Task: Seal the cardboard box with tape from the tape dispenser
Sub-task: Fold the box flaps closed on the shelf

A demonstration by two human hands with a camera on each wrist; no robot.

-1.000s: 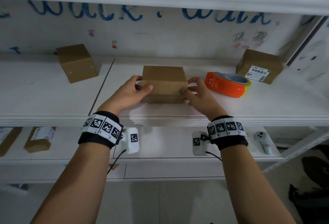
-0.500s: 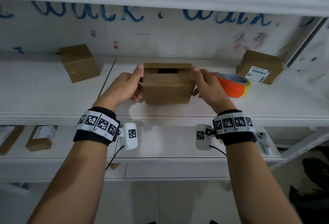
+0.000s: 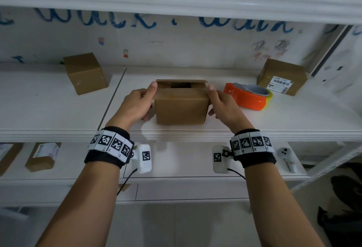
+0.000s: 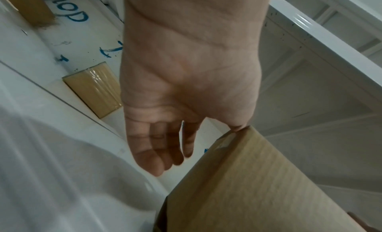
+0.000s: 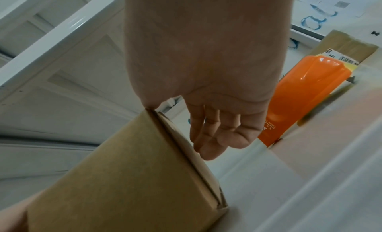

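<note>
Both hands on cardboard box (image 3: pixel 181 107) | left hand (image 3: pixel 135 105) thumb atop, fingers loose | right hand (image 3: pixel 223 105) same

Both forearms are bare; no sleeves are worn. Each wrist carries a black fabric band. The left wrist band (image 3: pixel 109 148), in the lower left of the head view, is topped by a row of white square tiles printed with black fiducial patterns (four tiles visible). The right wrist band (image 3: pixel 253 149), lower right of centre, carries a matching row. A white camera housing (image 3: pixel 143 158) with one black-and-white marker hangs inboard of the left band; a second housing (image 3: pixel 220 159) sits inboard of the right band on a black knob. A thin black cable leaves each housing.
</note>
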